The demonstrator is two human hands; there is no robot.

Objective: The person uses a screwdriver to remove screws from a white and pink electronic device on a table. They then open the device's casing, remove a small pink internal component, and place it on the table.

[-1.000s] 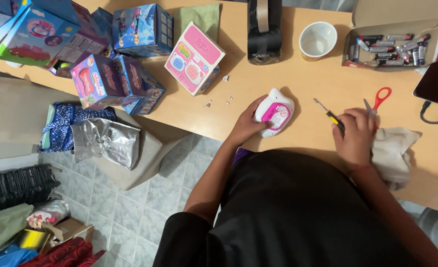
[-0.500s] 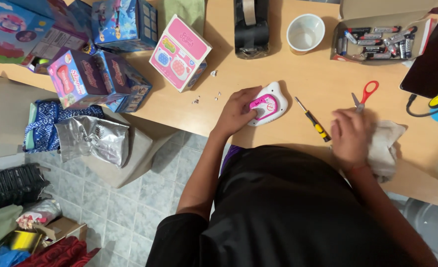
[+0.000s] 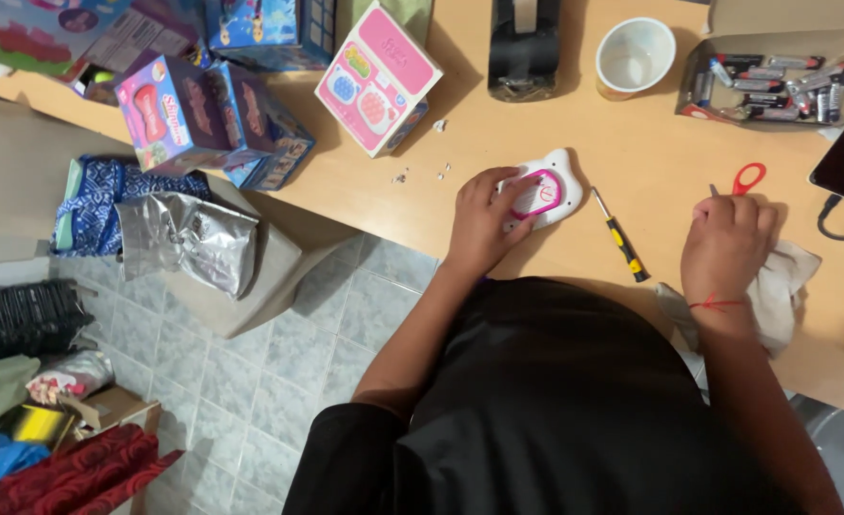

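My left hand (image 3: 482, 221) rests on a small white and pink toy device (image 3: 543, 192) lying on the wooden table (image 3: 365, 191), fingers curled over its left side. My right hand (image 3: 724, 246) presses down on a crumpled grey cloth (image 3: 784, 291) near the table's front edge. Just beyond its fingertips lie red-handled scissors (image 3: 748, 177). A small black and yellow screwdriver (image 3: 620, 238) lies between my two hands, untouched.
A white paper cup (image 3: 636, 56), a black tape dispenser (image 3: 522, 43), an open box of batteries (image 3: 770, 81) and several colourful toy boxes (image 3: 214, 114) stand on the table. A silver foil bag (image 3: 188, 238) and other bags sit on the tiled floor at left.
The view has shifted, and my left hand has closed further over the toy device. My right hand stays on the cloth.
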